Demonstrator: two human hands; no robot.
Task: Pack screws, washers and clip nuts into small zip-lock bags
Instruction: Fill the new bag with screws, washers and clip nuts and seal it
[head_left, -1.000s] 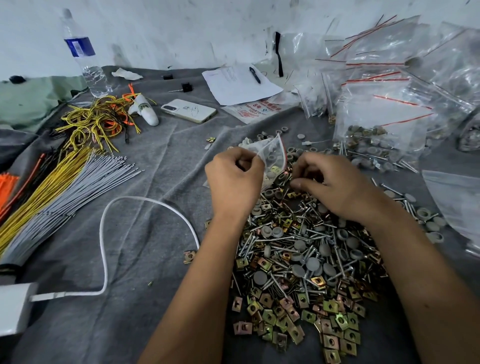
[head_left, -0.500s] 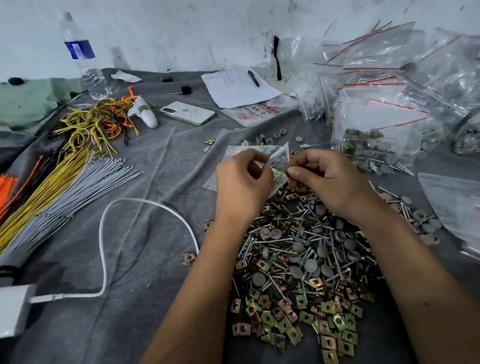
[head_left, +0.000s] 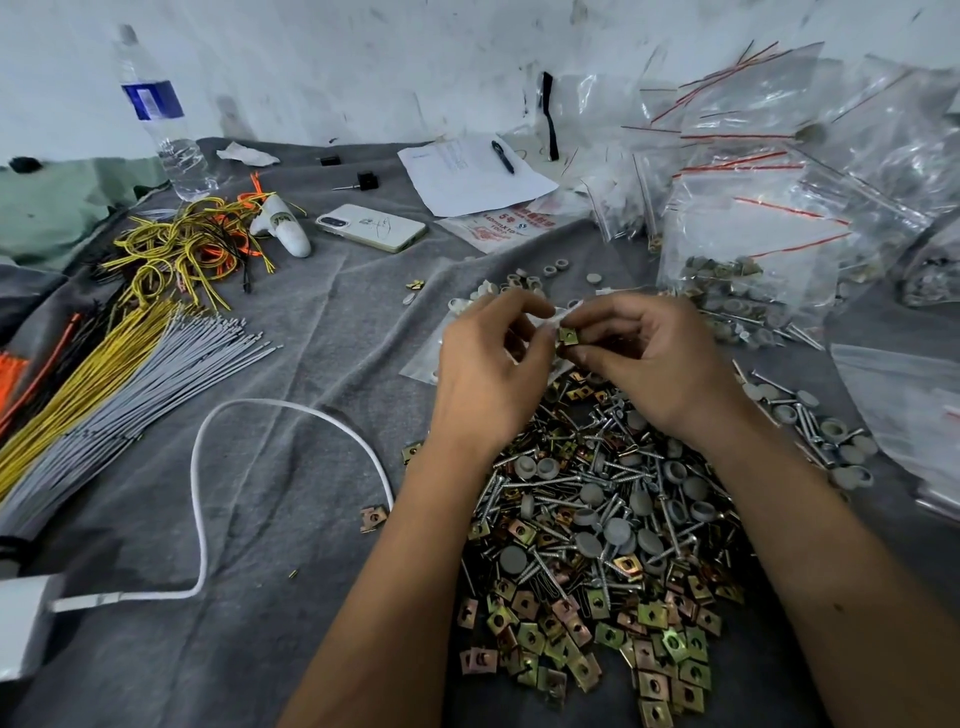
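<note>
A heap of screws, grey washers and brass clip nuts (head_left: 597, 525) lies on the grey cloth in front of me. Above its far end my left hand (head_left: 488, 374) pinches the mouth of a small clear zip-lock bag (head_left: 428, 356), most of which is hidden behind that hand. My right hand (head_left: 660, 358) pinches a brass clip nut (head_left: 567, 335) between thumb and fingers, right at the bag's opening. The two hands almost touch.
Filled and empty zip-lock bags (head_left: 753, 249) pile up at the right. Bundles of yellow and grey wires (head_left: 119, 374) lie at the left, a white cable (head_left: 208, 467) loops at the middle left. A phone (head_left: 371, 227), papers with a pen (head_left: 467, 174) and a water bottle (head_left: 161, 124) sit farther back.
My right hand has lifted off the heap with a clip nut and brought it to the bag's mouth. My left hand has turned the bag so that it lies flatter.
</note>
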